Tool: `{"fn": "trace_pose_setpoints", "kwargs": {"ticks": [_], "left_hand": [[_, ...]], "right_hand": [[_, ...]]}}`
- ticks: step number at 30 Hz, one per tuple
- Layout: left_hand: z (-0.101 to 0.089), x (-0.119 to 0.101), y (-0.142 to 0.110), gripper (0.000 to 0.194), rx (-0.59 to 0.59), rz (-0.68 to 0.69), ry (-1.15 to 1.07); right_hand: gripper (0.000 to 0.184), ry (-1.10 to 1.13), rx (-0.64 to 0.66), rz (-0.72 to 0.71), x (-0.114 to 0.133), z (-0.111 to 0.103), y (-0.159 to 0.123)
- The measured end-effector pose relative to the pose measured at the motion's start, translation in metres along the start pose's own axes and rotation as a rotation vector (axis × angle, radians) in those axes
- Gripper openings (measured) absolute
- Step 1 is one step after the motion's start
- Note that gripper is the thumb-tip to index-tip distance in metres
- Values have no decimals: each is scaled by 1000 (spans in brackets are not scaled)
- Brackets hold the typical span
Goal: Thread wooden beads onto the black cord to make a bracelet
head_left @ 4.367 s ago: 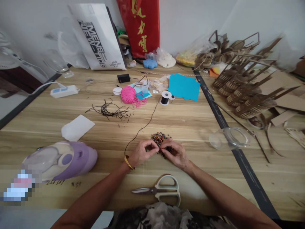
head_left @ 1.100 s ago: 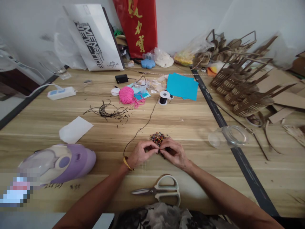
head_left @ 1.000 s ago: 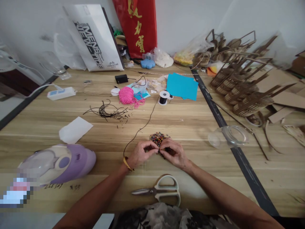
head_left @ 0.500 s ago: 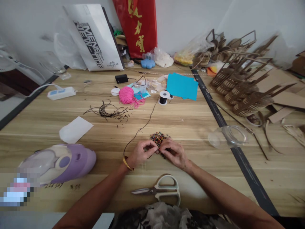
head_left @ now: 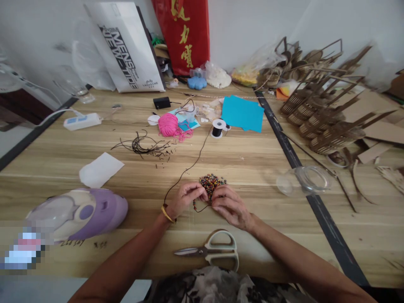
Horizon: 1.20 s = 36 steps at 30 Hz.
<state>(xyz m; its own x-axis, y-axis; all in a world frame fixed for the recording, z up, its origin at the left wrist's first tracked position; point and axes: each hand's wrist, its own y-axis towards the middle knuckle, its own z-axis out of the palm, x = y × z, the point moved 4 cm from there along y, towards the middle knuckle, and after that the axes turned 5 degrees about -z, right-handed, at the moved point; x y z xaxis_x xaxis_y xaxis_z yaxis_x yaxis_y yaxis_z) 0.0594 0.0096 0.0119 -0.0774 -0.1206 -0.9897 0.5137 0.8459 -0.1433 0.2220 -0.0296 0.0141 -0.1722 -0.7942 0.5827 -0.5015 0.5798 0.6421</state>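
A small pile of multicoloured beads (head_left: 212,181) lies on the table in front of my hands. My left hand (head_left: 184,201), with a yellow bangle at its wrist, is closed in a pinch at the pile's left side. A black cord (head_left: 199,158) runs from a spool to this hand. Below its fingers hang a few beads threaded on the cord (head_left: 194,205), which then curves across to my right hand (head_left: 232,206). My right fingers are closed over the cord's end at the pile's near right edge; their tips are partly hidden.
White-handled scissors (head_left: 208,251) lie close to my body. A purple and white appliance (head_left: 94,212) stands left. Beyond are the black cord spool (head_left: 217,128), pink yarn (head_left: 168,125), cut cord pieces (head_left: 143,145) and blue sheets (head_left: 242,113). Small woven baskets (head_left: 318,122) stand right.
My hands, which met fingertip to fingertip, have moved slightly apart. The beaded cord now shows hanging in a loop between them, and my right hand has turned over more.
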Motion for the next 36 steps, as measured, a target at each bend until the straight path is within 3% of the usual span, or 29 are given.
{"fn": "trace_pose_setpoints", "kwargs": {"ticks": [14, 28, 36], "left_hand": [[11, 12, 0, 31, 129, -148, -55], [8, 16, 2, 25, 93, -157, 13], [5, 15, 3, 19, 63, -130, 81]], "right_hand": [[11, -34, -32, 42, -1, -1, 2], [13, -34, -10, 31, -1, -4, 4], [14, -64, 37, 117, -6, -30, 14]]}}
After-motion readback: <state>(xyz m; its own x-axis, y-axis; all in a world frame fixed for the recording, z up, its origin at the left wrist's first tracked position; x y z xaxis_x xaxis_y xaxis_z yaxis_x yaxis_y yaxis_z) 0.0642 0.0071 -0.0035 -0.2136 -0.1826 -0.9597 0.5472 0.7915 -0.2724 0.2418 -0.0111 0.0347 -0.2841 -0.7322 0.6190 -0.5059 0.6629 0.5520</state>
